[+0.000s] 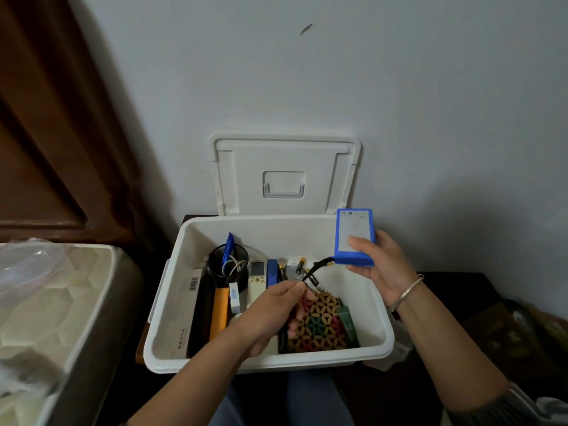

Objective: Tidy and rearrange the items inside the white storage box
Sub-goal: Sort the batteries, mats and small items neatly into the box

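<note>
The white storage box (379, 315) stands open in front of me, its lid (284, 155) leaning against the wall. Above the box's right rim, my right hand (376, 267) grips a blue battery pack (355, 233). A black cable (313, 270) runs from the pack's lower edge to my left hand (273, 312), which pinches it over the box's middle. Inside lie a black pen cup (229, 261), a white remote (257, 279), an orange-handled tool (219, 312), a patterned woven mat (322, 325), a long white carton (187, 315) and small batteries (296, 265).
A beige-topped bin with clear plastic (46, 302) stands to the left. A dark wooden door (46, 133) is behind it. The box sits on a dark low table (451, 290), with dark clutter at the right (522, 330). My knees are below the box.
</note>
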Available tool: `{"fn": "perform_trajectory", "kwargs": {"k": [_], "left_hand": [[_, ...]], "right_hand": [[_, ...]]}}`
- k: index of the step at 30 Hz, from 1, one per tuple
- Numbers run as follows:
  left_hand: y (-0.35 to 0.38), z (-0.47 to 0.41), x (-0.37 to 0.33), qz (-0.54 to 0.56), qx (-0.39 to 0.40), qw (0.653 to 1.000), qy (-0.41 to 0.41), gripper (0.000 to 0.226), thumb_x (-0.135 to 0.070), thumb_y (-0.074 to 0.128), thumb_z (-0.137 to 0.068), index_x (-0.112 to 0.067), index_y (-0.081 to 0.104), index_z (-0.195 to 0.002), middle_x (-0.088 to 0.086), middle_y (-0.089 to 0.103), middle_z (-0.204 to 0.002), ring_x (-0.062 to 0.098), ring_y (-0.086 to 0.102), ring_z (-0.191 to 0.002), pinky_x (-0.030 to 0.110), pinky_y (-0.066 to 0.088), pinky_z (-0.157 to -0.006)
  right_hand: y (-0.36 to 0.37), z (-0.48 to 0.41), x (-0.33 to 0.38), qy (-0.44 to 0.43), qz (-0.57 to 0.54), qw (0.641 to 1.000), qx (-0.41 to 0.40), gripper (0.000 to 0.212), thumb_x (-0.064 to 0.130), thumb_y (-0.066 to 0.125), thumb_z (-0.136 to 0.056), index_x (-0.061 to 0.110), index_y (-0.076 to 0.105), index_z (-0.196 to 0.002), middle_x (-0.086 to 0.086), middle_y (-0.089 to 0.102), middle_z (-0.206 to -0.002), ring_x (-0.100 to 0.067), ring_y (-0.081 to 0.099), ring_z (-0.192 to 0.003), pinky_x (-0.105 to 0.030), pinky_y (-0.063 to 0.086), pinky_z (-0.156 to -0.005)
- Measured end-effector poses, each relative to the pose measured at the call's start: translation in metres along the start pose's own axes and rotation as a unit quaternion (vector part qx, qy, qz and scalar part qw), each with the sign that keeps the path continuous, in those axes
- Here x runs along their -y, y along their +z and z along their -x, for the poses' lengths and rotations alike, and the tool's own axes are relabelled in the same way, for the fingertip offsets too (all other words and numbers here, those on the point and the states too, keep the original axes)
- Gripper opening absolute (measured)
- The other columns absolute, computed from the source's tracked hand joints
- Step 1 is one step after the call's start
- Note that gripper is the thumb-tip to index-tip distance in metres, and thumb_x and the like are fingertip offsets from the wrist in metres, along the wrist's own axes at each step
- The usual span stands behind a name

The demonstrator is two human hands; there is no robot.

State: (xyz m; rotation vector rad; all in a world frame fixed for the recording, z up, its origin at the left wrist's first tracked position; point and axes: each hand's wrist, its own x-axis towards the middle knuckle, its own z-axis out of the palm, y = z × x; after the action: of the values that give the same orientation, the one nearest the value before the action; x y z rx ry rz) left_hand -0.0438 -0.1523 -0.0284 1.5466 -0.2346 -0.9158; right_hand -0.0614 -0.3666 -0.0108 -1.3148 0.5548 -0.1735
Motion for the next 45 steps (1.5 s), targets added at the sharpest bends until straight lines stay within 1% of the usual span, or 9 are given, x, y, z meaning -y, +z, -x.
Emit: {"fn": "perform_trajectory", "kwargs": {"k": [6,13,16,20,23,27,34,40,45], "left_hand": [[0.003,-0.018,0.002,-0.044,0.002,0.998,0.036,0.029,-0.025,0.041,-0.103,-0.006,0.063,-0.102,-0.001,0.048,-0.059,0.011,0.042,-0.048,0.02,0.04,-0.048],[-0.025,-0.035,-0.023,-0.075,0.077,0.988,0.108,0.038,-0.053,0.051,-0.091,-0.032,0.057,-0.123,-0.017,0.057,-0.063,-0.001,0.047,-0.051,0.014,0.04,-0.053],[-0.022,-0.046,-0.021,-0.038,-0.002,0.998,0.044,0.059,-0.073,0.036,-0.08,-0.039,0.049,-0.126,-0.014,0.064,-0.094,0.003,0.056,-0.06,0.022,0.045,-0.057],[-0.014,-0.059,-0.012,0.112,0.009,0.993,0.04,0.06,-0.067,0.045,-0.082,-0.033,0.051,-0.131,-0.005,0.056,-0.131,0.01,0.059,-0.116,0.03,0.052,-0.086],[-0.01,-0.062,-0.014,0.195,0.033,0.976,0.089,0.05,-0.063,0.052,-0.083,-0.029,0.066,-0.117,-0.001,0.066,-0.124,0.013,0.058,-0.121,0.034,0.049,-0.099],[0.001,-0.063,-0.024,0.28,-0.011,0.957,0.075,0.044,-0.052,0.058,-0.085,-0.015,0.075,-0.1,0.011,0.073,-0.105,0.023,0.07,-0.101,0.029,0.056,-0.077],[0.007,-0.064,-0.036,0.011,-0.148,0.984,0.104,0.037,-0.039,0.067,-0.087,-0.017,0.06,-0.116,0.008,0.065,-0.114,0.02,0.065,-0.102,0.037,0.056,-0.089],[0.03,-0.074,-0.035,-0.141,-0.202,0.961,0.128,0.055,-0.049,0.07,-0.081,-0.019,0.053,-0.124,-0.01,0.059,-0.103,0.012,0.061,-0.095,0.033,0.055,-0.085],[0.015,-0.102,-0.025,-0.157,-0.1,0.975,0.119,0.046,-0.051,0.056,-0.09,-0.019,0.055,-0.123,-0.003,0.063,-0.106,0.006,0.06,-0.087,0.02,0.05,-0.074]], "right_hand": [[-0.01,-0.018,0.003,-0.028,-0.005,0.998,-0.051,0.027,0.022,0.063,-0.088,0.017,0.061,-0.115,0.0,0.07,-0.095,-0.008,0.068,-0.069,-0.025,0.053,-0.059],[0.002,-0.026,-0.011,0.156,-0.237,0.958,0.025,0.028,0.027,0.067,-0.079,0.007,0.065,-0.099,-0.006,0.071,-0.074,-0.012,0.067,-0.057,-0.02,0.053,-0.046],[0.014,-0.021,-0.018,0.183,-0.221,0.955,0.07,0.03,0.027,0.068,-0.074,0.005,0.068,-0.095,-0.008,0.07,-0.07,-0.013,0.065,-0.051,-0.019,0.048,-0.039],[0.024,-0.015,-0.023,0.219,-0.17,0.953,0.124,0.029,0.034,0.067,-0.073,0.007,0.077,-0.08,-0.007,0.065,-0.066,-0.013,0.061,-0.051,-0.019,0.048,-0.042],[0.023,-0.011,-0.022,0.258,-0.148,0.942,0.153,0.031,0.038,0.065,-0.074,0.011,0.078,-0.085,-0.009,0.064,-0.074,-0.013,0.055,-0.051,-0.014,0.038,-0.033],[0.019,-0.003,-0.014,0.264,-0.027,0.939,0.219,0.037,0.047,0.051,-0.087,0.022,0.078,-0.085,-0.006,0.069,-0.072,-0.012,0.059,-0.05,-0.016,0.042,-0.043],[-0.007,0.006,0.003,0.226,0.097,0.93,0.275,0.073,0.076,0.048,-0.073,0.026,0.06,-0.125,-0.004,0.064,-0.124,-0.022,0.063,-0.112,-0.04,0.052,-0.089],[-0.005,0.021,-0.013,0.119,0.169,0.959,0.193,0.036,0.025,0.067,-0.087,0.026,0.055,-0.121,-0.003,0.069,-0.105,-0.021,0.072,-0.079,-0.026,0.056,-0.064],[-0.012,0.018,-0.029,0.031,0.246,0.965,0.087,0.021,0.025,0.058,-0.093,0.022,0.053,-0.114,-0.01,0.067,-0.088,-0.017,0.06,-0.049,-0.027,0.049,-0.047]]}}
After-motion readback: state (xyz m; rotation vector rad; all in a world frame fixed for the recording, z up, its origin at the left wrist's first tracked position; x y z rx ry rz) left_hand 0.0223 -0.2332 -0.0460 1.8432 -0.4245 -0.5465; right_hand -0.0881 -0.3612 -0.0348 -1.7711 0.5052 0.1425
